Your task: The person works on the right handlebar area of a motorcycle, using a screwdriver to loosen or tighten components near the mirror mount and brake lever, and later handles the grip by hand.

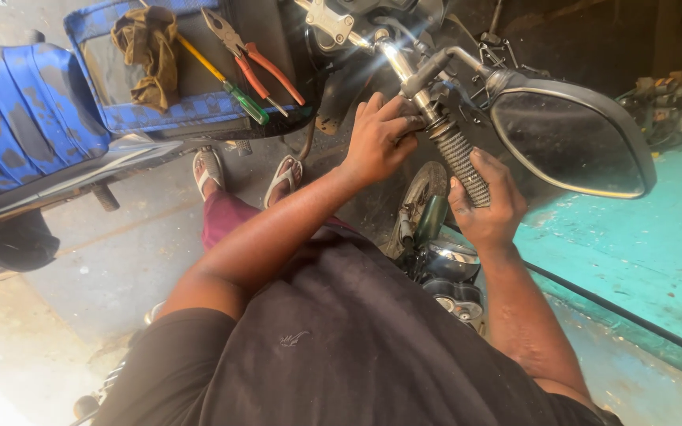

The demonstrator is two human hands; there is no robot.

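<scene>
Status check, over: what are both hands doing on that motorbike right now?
Right hand wrapped round handlebar grip. Left hand on the bar just above it. Mirror close beside. Pliers and screwdriver lie unused on blue seat.

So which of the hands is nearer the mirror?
Right. The right hand grips the handlebar grip just below the mirror; the left hand sits farther along the bar, beyond the mirror stem.
</scene>
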